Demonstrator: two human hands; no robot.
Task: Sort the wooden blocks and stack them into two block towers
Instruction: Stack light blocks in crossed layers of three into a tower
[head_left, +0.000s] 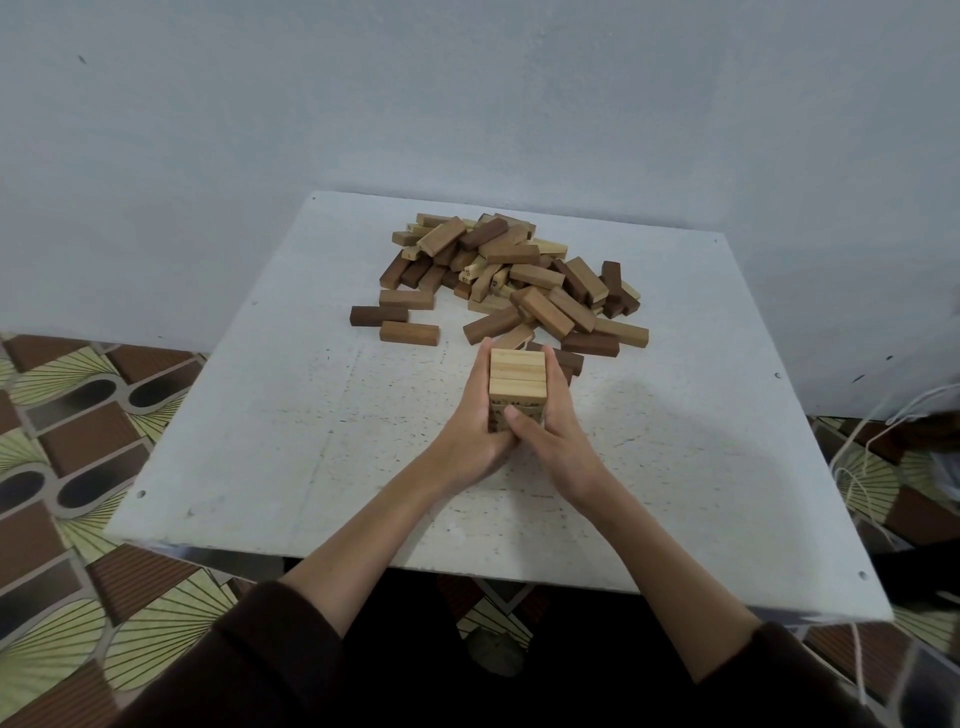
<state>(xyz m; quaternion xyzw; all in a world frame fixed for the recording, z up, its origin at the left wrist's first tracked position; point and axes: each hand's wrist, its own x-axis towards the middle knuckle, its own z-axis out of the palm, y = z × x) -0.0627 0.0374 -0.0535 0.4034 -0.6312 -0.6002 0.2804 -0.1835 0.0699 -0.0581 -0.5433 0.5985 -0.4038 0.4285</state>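
I see my left hand (470, 423) and right hand (553, 428) pressed flat against opposite sides of the pale tower (518, 387), fingers straight, right thumb across its near face. The tower stands mid-table (249, 441). Just behind it lies the pile (511, 275) of mixed blocks, its nearest ones touching my fingertips.

A white square table (260, 441), speckled and scuffed, with screws at its edges, stands against a plain pale grey wall (467, 93). The floor (78, 426) has brown, black and yellow-green fan-patterned tiles. White cords (857, 488) hang at the right.
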